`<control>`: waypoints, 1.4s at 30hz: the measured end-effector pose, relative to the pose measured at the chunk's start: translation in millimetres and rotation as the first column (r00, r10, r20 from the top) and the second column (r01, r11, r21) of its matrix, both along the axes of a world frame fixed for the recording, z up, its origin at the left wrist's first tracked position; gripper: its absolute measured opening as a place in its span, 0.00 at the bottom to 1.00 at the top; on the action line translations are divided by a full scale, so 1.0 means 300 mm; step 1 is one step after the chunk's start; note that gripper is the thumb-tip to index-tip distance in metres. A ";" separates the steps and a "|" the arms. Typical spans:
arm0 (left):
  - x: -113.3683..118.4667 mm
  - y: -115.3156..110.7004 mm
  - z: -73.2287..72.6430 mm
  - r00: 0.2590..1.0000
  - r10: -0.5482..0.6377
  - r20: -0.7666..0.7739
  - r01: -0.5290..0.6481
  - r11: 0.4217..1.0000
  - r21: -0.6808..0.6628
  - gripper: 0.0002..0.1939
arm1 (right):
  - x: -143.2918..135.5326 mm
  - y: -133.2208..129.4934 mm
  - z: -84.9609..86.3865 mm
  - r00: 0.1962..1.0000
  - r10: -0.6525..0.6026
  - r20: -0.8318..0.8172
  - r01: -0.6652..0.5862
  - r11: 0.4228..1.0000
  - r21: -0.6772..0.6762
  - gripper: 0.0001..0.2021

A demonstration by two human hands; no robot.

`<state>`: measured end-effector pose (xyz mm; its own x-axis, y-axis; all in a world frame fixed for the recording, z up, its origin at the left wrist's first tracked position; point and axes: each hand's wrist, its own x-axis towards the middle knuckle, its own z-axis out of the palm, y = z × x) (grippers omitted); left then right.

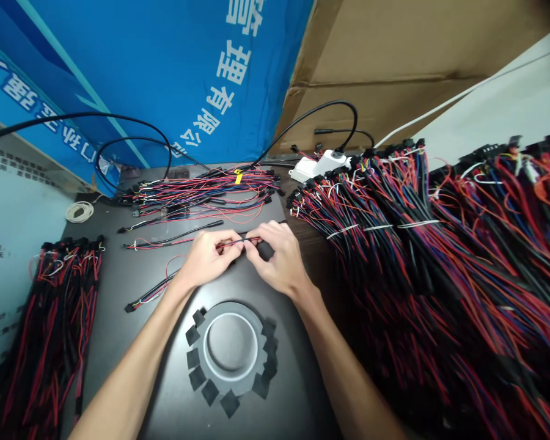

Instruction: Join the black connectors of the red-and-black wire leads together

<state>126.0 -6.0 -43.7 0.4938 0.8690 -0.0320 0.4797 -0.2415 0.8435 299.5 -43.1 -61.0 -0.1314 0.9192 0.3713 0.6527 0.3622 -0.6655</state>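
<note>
My left hand (pixel 215 253) and my right hand (pixel 274 253) meet over the dark table, both closed on a thin wire harness (pixel 232 244) with red and dark wires. Their fingertips pinch it close together, and much of it is hidden behind the fingers. One bundle of black, red and white wires (pixel 153 289) passes beneath my left forearm. Nearer to me lies a roll of black tape (pixel 255 320) with a pale core, and cut tape squares (pixel 209 391) stick out around its rim. Beyond my hands, another harness (pixel 174 239) lies flat.
A pile of harnesses (pixel 201 189) lies along the back. Large tied bundles (pixel 394 244) crowd the right side, with another stack (pixel 64 305) at the left. A white power strip (pixel 318 166) with a black cable stands behind. Blue printed board (pixel 165 73) and cardboard (pixel 376 55) wall the back.
</note>
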 end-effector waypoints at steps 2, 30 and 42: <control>0.002 -0.004 0.004 0.999 -0.011 -0.040 0.012 1.000 0.028 0.15 | -0.001 -0.001 0.003 0.999 -0.017 0.038 0.016 1.000 0.025 0.07; 0.010 -0.006 -0.008 0.989 -0.073 -0.130 0.100 0.972 0.215 0.10 | 0.006 -0.001 -0.011 0.994 0.038 0.106 -0.044 0.997 0.059 0.05; -0.001 -0.003 -0.008 0.990 -0.057 -0.132 0.080 0.981 0.174 0.13 | 0.004 -0.004 -0.001 0.995 0.037 0.096 -0.044 0.997 0.069 0.10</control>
